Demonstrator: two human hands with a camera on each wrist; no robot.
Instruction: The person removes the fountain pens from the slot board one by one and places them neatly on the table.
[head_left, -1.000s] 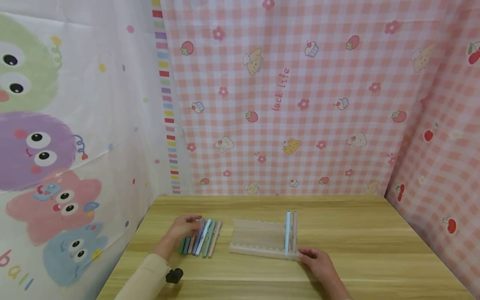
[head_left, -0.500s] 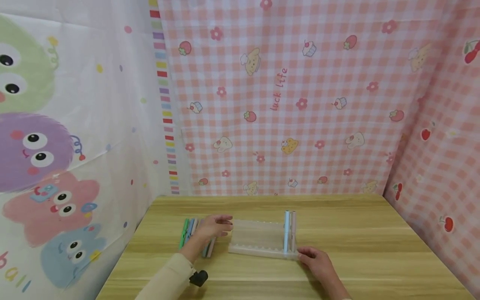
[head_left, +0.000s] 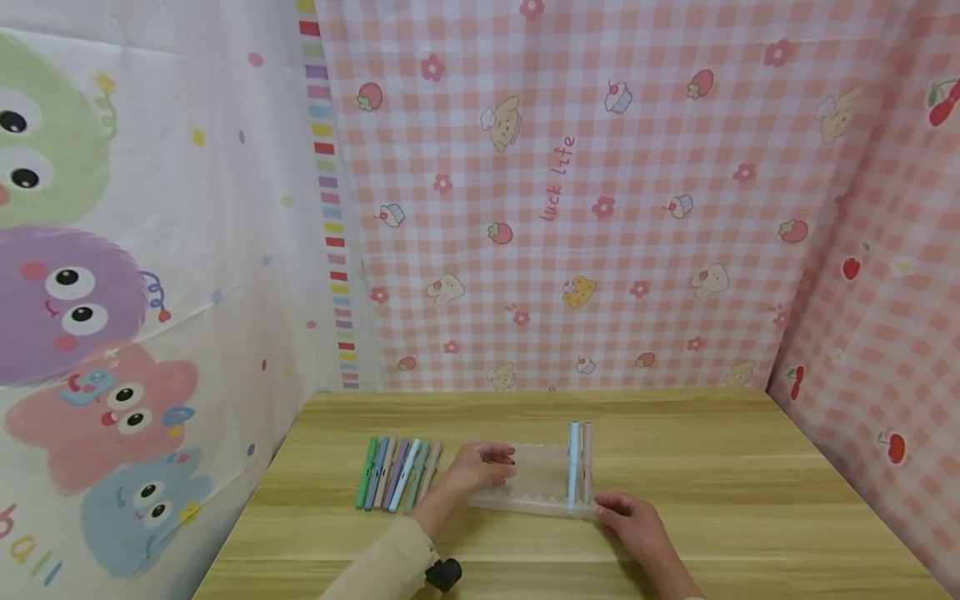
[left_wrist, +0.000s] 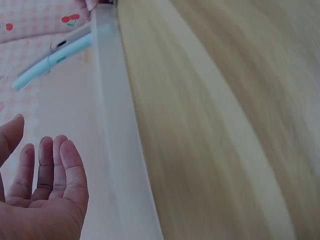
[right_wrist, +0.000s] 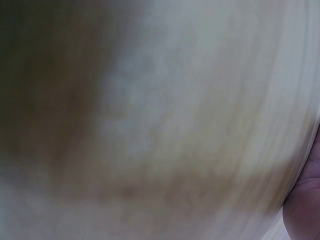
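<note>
A translucent pen holder (head_left: 543,471) with a notched front rail lies mid-table. In its right end stand a light blue pen (head_left: 573,467) and a dusty pink pen (head_left: 587,471), side by side. My left hand (head_left: 477,468) is over the holder's left part, hiding some of it. The left wrist view shows that palm (left_wrist: 47,210) with fingers loosely bent and nothing in them. At the holder's front right corner, my right hand (head_left: 628,518) grips the end between thumb and fingers. The right wrist view is mostly blurred tabletop, with part of the hand (right_wrist: 305,205) at its edge.
Left of the holder, several capped pens lie in a row, from a green pen (head_left: 367,473) to a light blue pen (head_left: 405,475) and others partly behind my left arm. A checked cloth (head_left: 600,317) hangs behind the wooden table (head_left: 712,442).
My left hand has travelled right, from above the row of pens to over the holder's left part. The right hand has stayed at the holder's corner.
</note>
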